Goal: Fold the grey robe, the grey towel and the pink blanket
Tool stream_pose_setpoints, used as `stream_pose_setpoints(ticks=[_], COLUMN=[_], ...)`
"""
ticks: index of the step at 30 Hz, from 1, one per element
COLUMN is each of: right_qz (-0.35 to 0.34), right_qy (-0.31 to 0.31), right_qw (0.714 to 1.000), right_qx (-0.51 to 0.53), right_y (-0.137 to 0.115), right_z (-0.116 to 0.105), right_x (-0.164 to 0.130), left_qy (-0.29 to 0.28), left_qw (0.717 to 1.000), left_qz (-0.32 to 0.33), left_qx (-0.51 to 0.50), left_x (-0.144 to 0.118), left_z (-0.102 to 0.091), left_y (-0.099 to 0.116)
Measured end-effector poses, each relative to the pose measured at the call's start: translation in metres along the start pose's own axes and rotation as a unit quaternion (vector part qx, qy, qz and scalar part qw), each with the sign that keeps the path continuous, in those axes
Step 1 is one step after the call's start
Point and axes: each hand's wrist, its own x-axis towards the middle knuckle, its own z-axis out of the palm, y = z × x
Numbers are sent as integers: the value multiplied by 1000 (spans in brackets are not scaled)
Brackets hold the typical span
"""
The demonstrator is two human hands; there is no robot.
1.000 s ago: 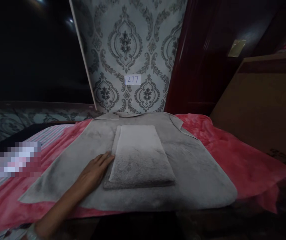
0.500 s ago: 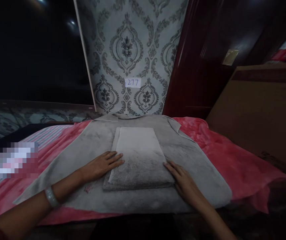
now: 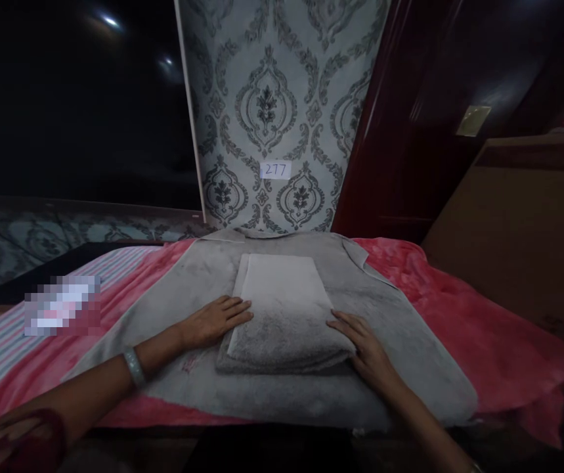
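A folded grey towel (image 3: 282, 315) lies in the middle of a larger grey cloth (image 3: 163, 315) spread out flat. My left hand (image 3: 217, 320) rests palm down along the towel's left edge, fingers stretched out over it. At the right edge my right hand (image 3: 363, 345) has its fingers on top of the towel, with its front right corner between fingers and thumb. That corner looks slightly raised, and the layers show along the front fold. The right thumb is partly hidden.
Under the grey cloth lies a pink blanket (image 3: 454, 328), with a striped cloth (image 3: 114, 269) at left. A large dark screen (image 3: 75, 112) stands behind on the left. A cardboard box (image 3: 528, 230) is at right. A paper label (image 3: 276, 169) is on the patterned wall.
The view has shifted, so everything sits a little farther right. The towel's front right corner has lifted slightly at my right hand. My left hand stays at the left edge.
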Motion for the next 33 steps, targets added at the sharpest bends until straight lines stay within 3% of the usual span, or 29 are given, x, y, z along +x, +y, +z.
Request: stream_pose_setpoints(ticks=[6,14,18,20,22,25,28,31,33], right_qz=[10,12,45,68,88,115,123,142,188], right_qy=[-27,-66,-2,51,113,191,219,206,178], right_qw=[1000,997,994,987,975,939,895,857,835], right_qx=[-11,27,102,137,170,260,369,451,485], right_y=[2,2,1,-3,-13,-31,-43,-33,-14], right_z=[-2,-2,-6,-24,-53,-103,-137,-138,-119], right_x=[11,29,46,69,99,146,189,220,233], left_qy=[-33,36,140,208,269,315,333,318,295], left_qw=[999,997,979,953,916,856,791,720,669], left_qz=[6,-20,-35,-77,-149,-253,-269,-308,-362], left_qx=[-8,-58,-143,-205,-258,-322,-436,-534,-578], left_x=[4,5,17,29,45,72,98,119,129], left_z=[-5,11,-4,-29,-67,-133,-184,-199,-186], left_y=[0,4,-5,-11,-17,-23,-30,-49,-65])
